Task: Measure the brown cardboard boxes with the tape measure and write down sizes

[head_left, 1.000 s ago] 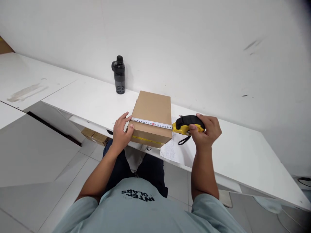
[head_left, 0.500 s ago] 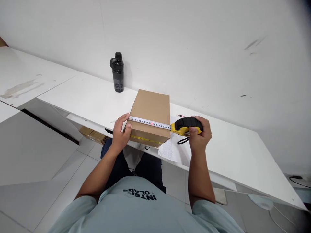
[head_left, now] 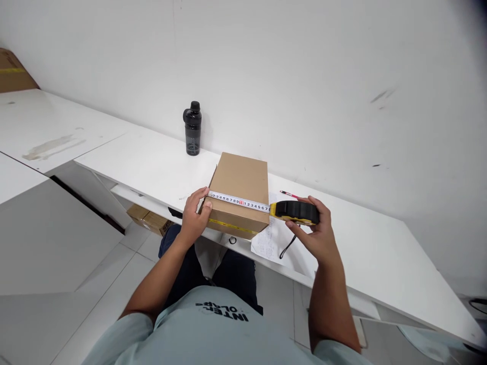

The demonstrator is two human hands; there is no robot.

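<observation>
The tabletop (head_left: pixel 373 248) carried the cardboard box (head_left: pixel 243 175) between the left grip (head_left: pixel 195 217) and the right grip (head_left: pixel 320 234). The left grasped the box's edge, probably for steadiness; the right grasped the tape measure (head_left: pixel 297 210), seemingly so that its blade (head_left: pixel 239 202) lay straight across.

Tape measure's (head_left: pixel 297 211) free end: hidden under left hand (head_left: pixel 194 218) at box's (head_left: pixel 239 175) left edge. Right hand (head_left: pixel 320 235), right of box: some fingers hidden behind case. Paper (head_left: pixel 265 247) right of box: partly covered, writing too small to read. Pen (head_left: pixel 288 193) right of box: one end hidden at right hand. Bottle (head_left: pixel 193 133), behind and left of box: marks too small to read. Carton (head_left: pixel 15 77) far left of box, cable (head_left: pixel 478 303) far right: both cut off by picture's edge.
</observation>
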